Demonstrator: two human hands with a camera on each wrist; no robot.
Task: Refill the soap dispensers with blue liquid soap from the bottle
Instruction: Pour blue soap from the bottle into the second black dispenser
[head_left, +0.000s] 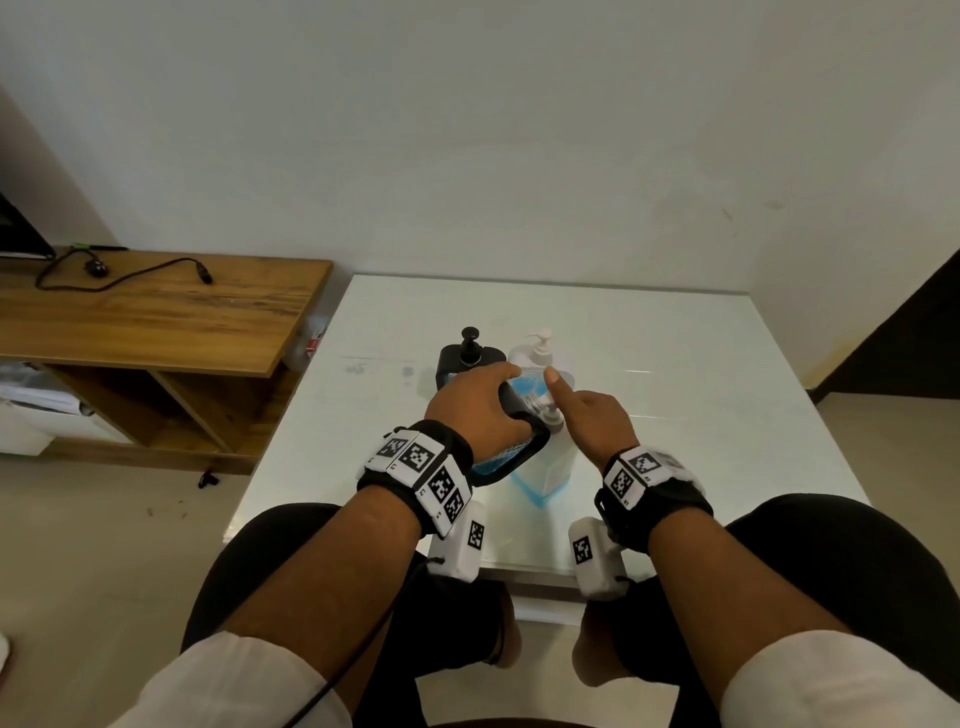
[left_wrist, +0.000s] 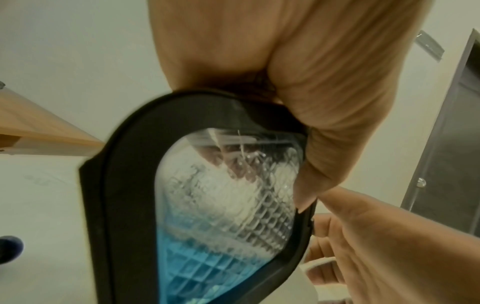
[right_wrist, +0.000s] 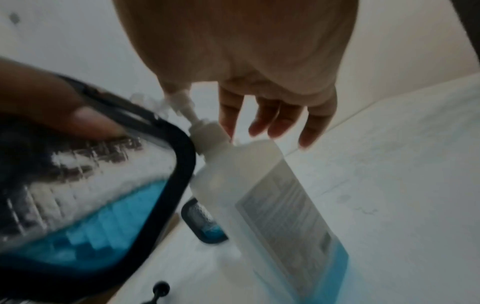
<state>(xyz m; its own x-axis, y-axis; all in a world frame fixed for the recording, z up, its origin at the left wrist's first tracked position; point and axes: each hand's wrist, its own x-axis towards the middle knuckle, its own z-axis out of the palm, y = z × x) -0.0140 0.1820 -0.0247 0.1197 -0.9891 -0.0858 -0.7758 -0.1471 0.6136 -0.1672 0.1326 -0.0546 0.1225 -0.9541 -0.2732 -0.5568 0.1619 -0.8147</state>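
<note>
My left hand (head_left: 478, 400) grips a black-framed soap dispenser (head_left: 506, 460) by its top and holds it tilted above the white table (head_left: 701, 389). Its clear ribbed window (left_wrist: 223, 205) shows blue soap in the lower part only. Right beside it stands a clear bottle (head_left: 556, 462) with a white pump (right_wrist: 205, 131) and a little blue soap at the bottom. My right hand (head_left: 592, 415) hovers over that pump with fingers (right_wrist: 259, 119) straight and the thumb at the pump head. The dispenser's frame touches the bottle's neck.
A second black dispenser (head_left: 470, 358) with a black pump and another clear pump bottle (head_left: 537, 358) holding blue soap stand just behind. A wooden bench (head_left: 156, 312) with a black cable lies to the left. My knees are at the table's near edge.
</note>
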